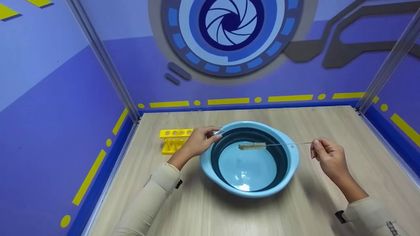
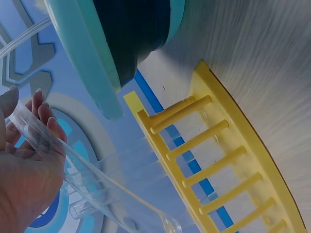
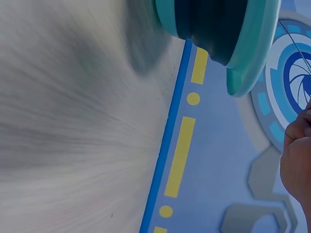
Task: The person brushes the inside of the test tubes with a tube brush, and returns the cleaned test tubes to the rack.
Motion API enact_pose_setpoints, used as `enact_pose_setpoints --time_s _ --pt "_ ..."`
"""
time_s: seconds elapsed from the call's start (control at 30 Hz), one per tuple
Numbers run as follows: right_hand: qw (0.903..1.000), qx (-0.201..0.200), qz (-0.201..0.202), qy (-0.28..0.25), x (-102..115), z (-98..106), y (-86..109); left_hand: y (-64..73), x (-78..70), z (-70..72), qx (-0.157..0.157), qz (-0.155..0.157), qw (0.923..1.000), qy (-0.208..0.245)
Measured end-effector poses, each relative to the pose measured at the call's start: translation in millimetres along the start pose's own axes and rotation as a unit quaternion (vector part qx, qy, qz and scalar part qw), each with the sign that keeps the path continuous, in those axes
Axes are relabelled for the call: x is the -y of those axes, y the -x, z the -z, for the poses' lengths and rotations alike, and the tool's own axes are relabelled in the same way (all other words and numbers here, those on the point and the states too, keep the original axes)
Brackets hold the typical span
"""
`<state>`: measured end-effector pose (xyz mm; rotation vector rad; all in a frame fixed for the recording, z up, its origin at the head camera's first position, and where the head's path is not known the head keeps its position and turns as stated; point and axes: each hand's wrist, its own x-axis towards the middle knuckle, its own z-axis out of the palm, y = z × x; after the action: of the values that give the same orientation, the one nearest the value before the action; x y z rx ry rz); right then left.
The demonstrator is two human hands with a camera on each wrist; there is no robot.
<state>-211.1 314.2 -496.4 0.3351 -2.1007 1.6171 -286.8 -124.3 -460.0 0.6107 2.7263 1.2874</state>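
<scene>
My left hand (image 1: 200,140) grips a clear test tube (image 1: 218,132) over the left rim of a light-blue basin (image 1: 207,167). In the left wrist view the see-through tube (image 2: 36,127) lies between thumb and fingers; its far end is hard to make out. To the right of the basin, my right hand (image 1: 329,159) pinches the thin wire handle of a test tube brush (image 1: 252,146). The brush's tan bristles hang above the basin's inside, apart from the tube. Only part of that hand (image 3: 297,162) shows in the right wrist view.
A yellow test tube rack (image 1: 167,133) stands left of the basin, partly behind my left hand. Clear tubes (image 2: 146,167) show at the rack in the left wrist view. Purple-blue panels (image 1: 131,65) wall the wooden table (image 1: 177,209) at the back and sides.
</scene>
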Motion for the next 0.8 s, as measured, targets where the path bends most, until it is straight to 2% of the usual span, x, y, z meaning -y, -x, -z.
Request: enact_pose_setpoints --time_s 0.13,0.27,0.5,0.63,0.8 --pt "0.9979 -0.007 0.008 -0.064 3 1 -1.8 -0.1 1.0 -1.1 0.005 -0.007 1.0000 0.000" --pt "0.9912 -0.011 0.002 -0.132 9 1 -4.4 0.1 0.5 -1.8 0.007 -0.014 0.9999 -0.001" --pt "0.9703 -0.007 0.001 -0.242 20 -1 -7.0 -1.6 -3.5 -4.2 0.006 -0.038 0.9992 0.010" --pt "0.9611 -0.006 -0.004 -0.276 23 -3 -7.0 -2.7 -4.5 -6.5 0.005 -0.051 0.9986 0.013" --pt "0.9590 -0.014 -0.016 -0.283 25 -7 -7.3 -3.5 -6.4 -8.0 0.009 -0.053 0.9985 0.011"
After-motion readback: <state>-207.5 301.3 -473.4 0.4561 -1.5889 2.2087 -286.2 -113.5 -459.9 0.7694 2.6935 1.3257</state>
